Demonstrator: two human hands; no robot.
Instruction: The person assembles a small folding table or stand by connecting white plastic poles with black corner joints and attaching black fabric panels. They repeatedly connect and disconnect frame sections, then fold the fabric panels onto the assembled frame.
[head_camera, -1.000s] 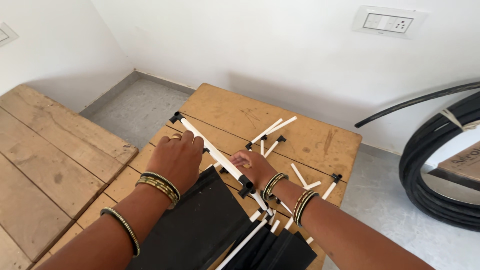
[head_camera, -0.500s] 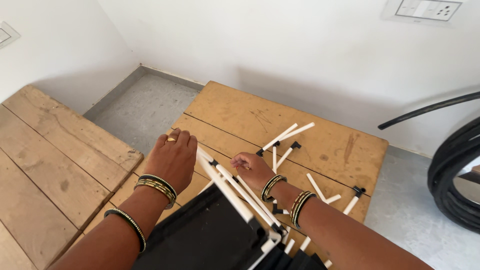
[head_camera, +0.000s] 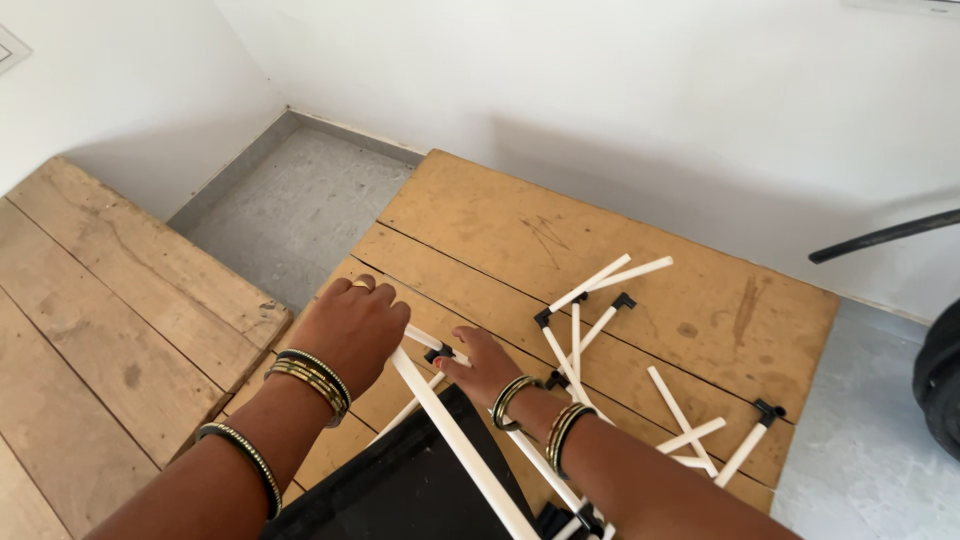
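My left hand (head_camera: 352, 328) is closed around the top end of a long white plastic rod (head_camera: 455, 438) that slants down toward the bottom edge. My right hand (head_camera: 487, 365) grips a black corner connector (head_camera: 438, 353) where a short white rod meets it, just right of the left hand. Both wrists wear dark and gold bangles. Below the hands lies a black fabric sheet (head_camera: 400, 490) joined to the rods.
Loose white rods (head_camera: 600, 285) with black connectors (head_camera: 768, 410) lie scattered on the wooden board (head_camera: 650, 240) to the right. Another plank platform (head_camera: 90, 300) sits at left, grey concrete floor (head_camera: 290, 205) between. A black coiled hose (head_camera: 940, 380) is at the right edge.
Both hands have drawn the rod frame toward me and to the left; the long rod now slants steeply down. The view has shifted, showing more of the board.
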